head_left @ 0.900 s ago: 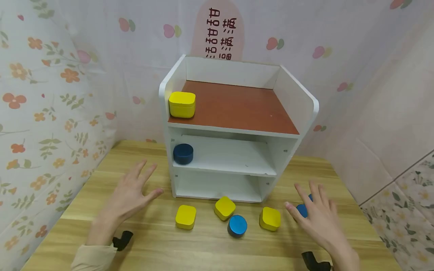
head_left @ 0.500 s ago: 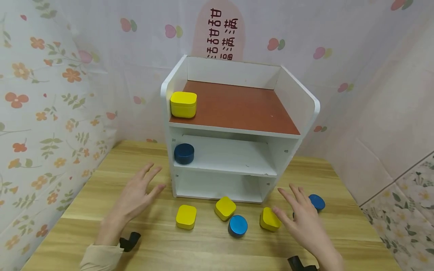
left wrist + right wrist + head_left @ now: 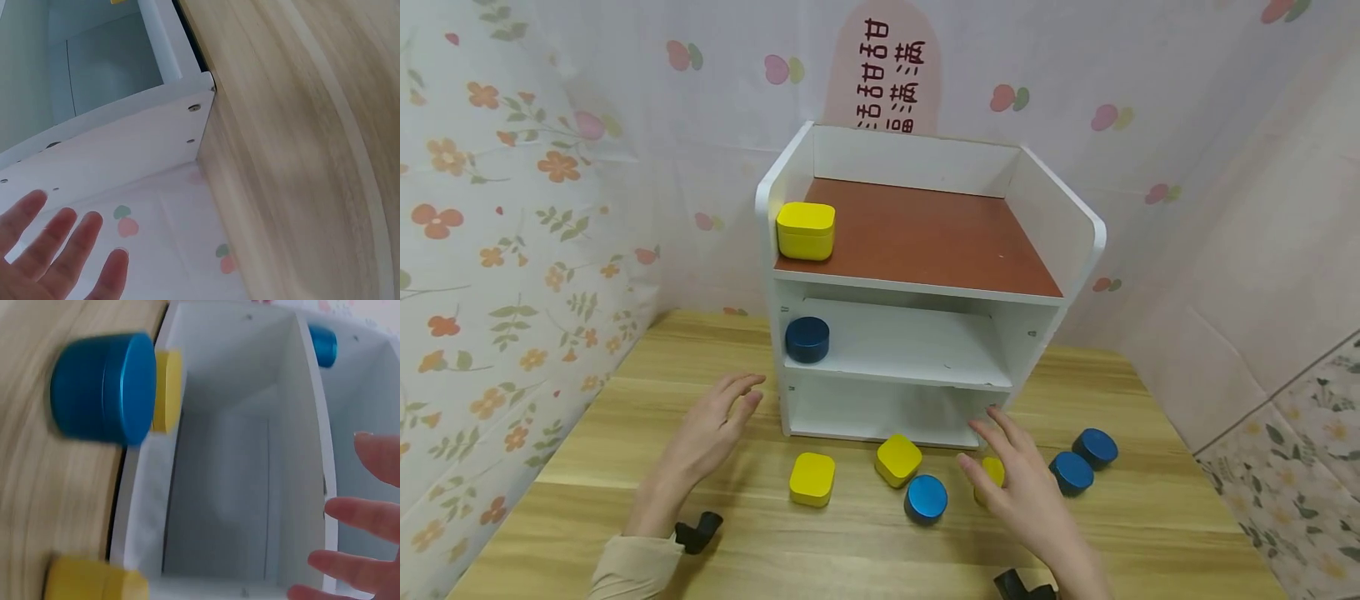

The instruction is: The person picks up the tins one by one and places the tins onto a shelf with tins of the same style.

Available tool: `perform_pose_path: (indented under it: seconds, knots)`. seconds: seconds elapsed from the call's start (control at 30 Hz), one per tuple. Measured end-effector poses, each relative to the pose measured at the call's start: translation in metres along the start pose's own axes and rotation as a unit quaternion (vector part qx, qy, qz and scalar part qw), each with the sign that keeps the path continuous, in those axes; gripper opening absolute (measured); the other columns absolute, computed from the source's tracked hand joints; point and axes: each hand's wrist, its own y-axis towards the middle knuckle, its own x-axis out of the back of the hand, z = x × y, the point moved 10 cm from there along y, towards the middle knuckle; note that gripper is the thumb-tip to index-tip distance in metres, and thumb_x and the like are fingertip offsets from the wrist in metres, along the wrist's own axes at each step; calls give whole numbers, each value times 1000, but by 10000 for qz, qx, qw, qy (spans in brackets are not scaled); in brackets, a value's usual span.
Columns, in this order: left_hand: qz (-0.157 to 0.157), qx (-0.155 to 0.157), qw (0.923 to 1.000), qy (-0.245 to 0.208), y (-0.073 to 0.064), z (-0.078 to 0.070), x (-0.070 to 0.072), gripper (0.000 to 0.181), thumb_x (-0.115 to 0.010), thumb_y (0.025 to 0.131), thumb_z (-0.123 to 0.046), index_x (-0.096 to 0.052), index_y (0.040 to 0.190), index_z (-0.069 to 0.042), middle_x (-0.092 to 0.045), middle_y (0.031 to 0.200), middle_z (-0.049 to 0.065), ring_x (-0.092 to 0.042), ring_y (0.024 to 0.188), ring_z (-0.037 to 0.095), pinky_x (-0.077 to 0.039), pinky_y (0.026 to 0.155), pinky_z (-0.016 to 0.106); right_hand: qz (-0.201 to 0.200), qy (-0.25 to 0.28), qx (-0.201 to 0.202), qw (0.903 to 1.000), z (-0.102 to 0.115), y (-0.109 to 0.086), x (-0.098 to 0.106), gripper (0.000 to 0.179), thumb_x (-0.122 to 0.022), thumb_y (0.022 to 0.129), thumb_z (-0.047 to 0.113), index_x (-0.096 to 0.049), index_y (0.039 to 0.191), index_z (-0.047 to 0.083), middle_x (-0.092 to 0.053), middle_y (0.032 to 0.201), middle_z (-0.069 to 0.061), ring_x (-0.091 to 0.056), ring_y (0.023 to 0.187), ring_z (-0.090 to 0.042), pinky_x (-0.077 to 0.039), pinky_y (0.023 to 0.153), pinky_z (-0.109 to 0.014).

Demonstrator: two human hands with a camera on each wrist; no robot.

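My left hand [image 3: 703,437] hovers over the table to the left of a white shelf unit [image 3: 917,290], its fingers loosely bent and holding nothing. My right hand [image 3: 1022,487], also holding nothing, is spread above a yellow square tin [image 3: 993,469] and partly hides it. Left of that tin stand a blue round tin [image 3: 926,500], a second yellow tin [image 3: 898,460] and, farther left, a third yellow tin [image 3: 811,479]. In the right wrist view the fingers [image 3: 359,515] reach in from the right, with the blue tin [image 3: 103,387] at upper left.
Two blue round tins [image 3: 1095,448] stand at the right of the table [image 3: 1157,517]. On the unit's brown top sits a yellow tin [image 3: 806,232], at its left end. Below it, a dark blue tin [image 3: 807,340] stands on the middle shelf. Patterned cloth [image 3: 700,167] surrounds the table.
My right hand has moved left, from over the two right-hand blue tins to over the rightmost yellow tin on the table. My left hand has shifted slightly right, its fingers bending more.
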Motion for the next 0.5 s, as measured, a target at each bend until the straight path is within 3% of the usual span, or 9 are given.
perform_pose_path:
  seconds: [0.17,0.37,0.5]
  knots:
    - [-78,146,9995,-274,2,3,-2,50,-47,104,-37,-46,142,-5,-50,138,16,-54,114,35,-46,92,55,-45,150,199,9997,17,3,-14,48,-73,90,27,-59,132,10,-40,148,-18,-41,130,-42,-42,92,-66]
    - [-242,18,9987,-447,5,2,-6,45,-51,103,-32,-52,136,-2,-54,133,17,-57,110,33,-49,89,52,68,224,554,9982,40,0,-38,42,-72,90,31,-63,127,14,-44,146,-12,-47,127,-37,-45,93,-59]
    - [-322,24,9978,-587,8,2,-8,43,-52,103,-32,-54,133,-2,-56,130,16,-58,108,33,-50,88,51,227,318,589,9975,50,0,-51,41,-72,90,33,-64,127,15,-45,146,-10,-49,126,-33,-46,94,-55]
